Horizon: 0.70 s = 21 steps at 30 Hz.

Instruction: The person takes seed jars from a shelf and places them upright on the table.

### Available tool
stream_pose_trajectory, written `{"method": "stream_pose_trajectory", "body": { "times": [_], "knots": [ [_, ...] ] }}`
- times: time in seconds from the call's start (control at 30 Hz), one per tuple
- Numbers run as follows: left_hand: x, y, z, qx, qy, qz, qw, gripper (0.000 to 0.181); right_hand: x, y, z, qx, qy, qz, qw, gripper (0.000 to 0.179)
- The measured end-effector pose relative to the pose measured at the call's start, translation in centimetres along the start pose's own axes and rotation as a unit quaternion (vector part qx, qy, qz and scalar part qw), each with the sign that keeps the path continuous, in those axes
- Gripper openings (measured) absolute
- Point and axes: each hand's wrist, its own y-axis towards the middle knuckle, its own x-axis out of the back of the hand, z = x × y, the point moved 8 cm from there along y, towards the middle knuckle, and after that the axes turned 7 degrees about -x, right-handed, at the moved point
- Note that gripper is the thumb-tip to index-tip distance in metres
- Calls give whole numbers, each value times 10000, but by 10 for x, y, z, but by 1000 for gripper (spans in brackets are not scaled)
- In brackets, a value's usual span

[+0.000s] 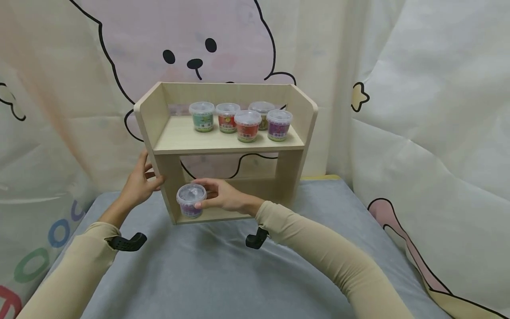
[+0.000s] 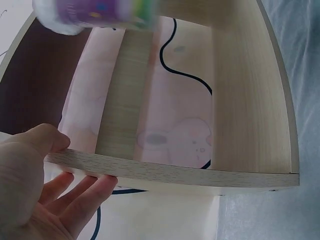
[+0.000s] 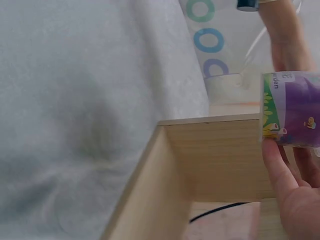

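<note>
A small plastic tub [image 1: 191,200] with a clear lid and purple label is held between the thumb and fingers of my right hand [image 1: 229,195]. It hangs at the front left of the lower compartment of a pale wooden two-tier shelf [image 1: 179,141]. In the right wrist view the tub's purple and green label [image 3: 295,110] lies sideways, with fingers along its side. My left hand [image 1: 139,184] grips the shelf's left side panel [image 2: 200,175], thumb on one face and fingers on the other in the left wrist view.
On the upper tier stand several similar lidded tubs: a teal one [image 1: 202,118], red one [image 1: 227,120], orange-red one [image 1: 247,129] and purple one [image 1: 278,128], with another [image 1: 262,113] behind. A grey-blue cloth [image 1: 223,274] covers the table. Printed curtains [image 1: 422,102] hang around it.
</note>
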Motion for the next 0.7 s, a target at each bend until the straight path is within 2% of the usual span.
{"method": "stream_pose_trajectory", "body": {
  "times": [0.2,0.47,0.7],
  "knots": [
    [0,-1,-2,-120,-48,50,9999,95,-15,10,-21,-46,-40,97,9999,63],
    [0,-2,1,67,12,87,9999,96,-33,24,-50,-372,202,169,9990,64],
    [0,-1,0,93,-59,182,9998,96,-40,35,-71,-485,185,-17,9986,65]
  ]
}}
